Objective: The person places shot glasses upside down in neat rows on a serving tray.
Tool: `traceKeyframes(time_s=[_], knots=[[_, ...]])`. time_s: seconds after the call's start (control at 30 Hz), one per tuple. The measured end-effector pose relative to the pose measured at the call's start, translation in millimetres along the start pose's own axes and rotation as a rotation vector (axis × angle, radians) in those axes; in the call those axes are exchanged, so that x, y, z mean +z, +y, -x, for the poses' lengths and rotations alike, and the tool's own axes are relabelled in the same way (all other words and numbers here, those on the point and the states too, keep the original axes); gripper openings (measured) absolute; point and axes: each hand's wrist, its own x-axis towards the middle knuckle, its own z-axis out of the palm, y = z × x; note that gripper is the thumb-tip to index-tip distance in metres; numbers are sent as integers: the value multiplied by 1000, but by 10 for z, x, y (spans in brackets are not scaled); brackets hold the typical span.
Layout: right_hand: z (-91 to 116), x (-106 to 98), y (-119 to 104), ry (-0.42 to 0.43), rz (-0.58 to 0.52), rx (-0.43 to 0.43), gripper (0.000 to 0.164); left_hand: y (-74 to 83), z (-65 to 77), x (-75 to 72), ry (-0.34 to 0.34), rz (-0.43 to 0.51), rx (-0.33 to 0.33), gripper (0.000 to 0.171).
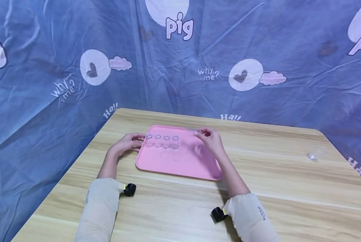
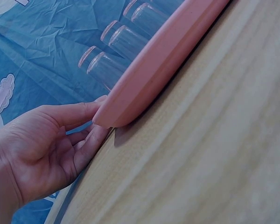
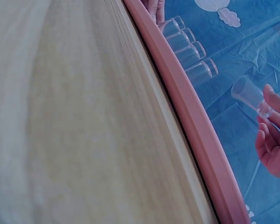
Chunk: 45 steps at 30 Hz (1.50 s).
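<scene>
A pink tray [image 1: 180, 164] lies on the wooden table. Along its left part stand several small clear glasses [image 1: 166, 141] in a row, which appear mouth down. My left hand [image 1: 128, 142] grips the tray's left rim, thumb on top and fingers lower down, as the left wrist view [image 2: 42, 144] shows. Over the tray's back right side, my right hand [image 1: 211, 139] pinches another clear glass [image 3: 248, 93] by its thick base. That glass is tilted, its wide mouth toward the tray, and is faint in the head view.
Far to the right, one more clear glass [image 1: 313, 156] is on the table [image 1: 277, 188]; whether it stands or lies I cannot tell. A blue printed cloth [image 1: 180, 67] hangs behind the table and along its sides.
</scene>
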Motion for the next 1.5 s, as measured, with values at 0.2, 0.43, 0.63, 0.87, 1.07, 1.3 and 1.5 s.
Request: traceKeyframes(time_s=[0.2, 0.43, 0.63, 0.87, 1.07, 1.3, 1.5], knots=[[-7, 6, 6, 24, 16, -36, 31, -7, 12, -5, -3, -2, -2, 50], [1, 27, -2, 19, 20, -53, 34, 14, 11, 1, -1, 6, -13, 49], [3, 66, -15, 23, 41, -26, 32, 8, 7, -4, -1, 4, -11, 49], [16, 128, -50, -12, 118, -43, 28, -11, -13, -4, -11, 5, 3, 50], [10, 200, -77, -82, 92, -47, 24, -6, -6, -3, -9, 3, 4, 50], [-11, 293, -104, -119, 109, -71, 23, 7, 8, -14, -16, 8, 15, 50], [-24, 363, -89, -136, 116, -44, 22, -4, 0, -11, -22, 10, 16, 50]])
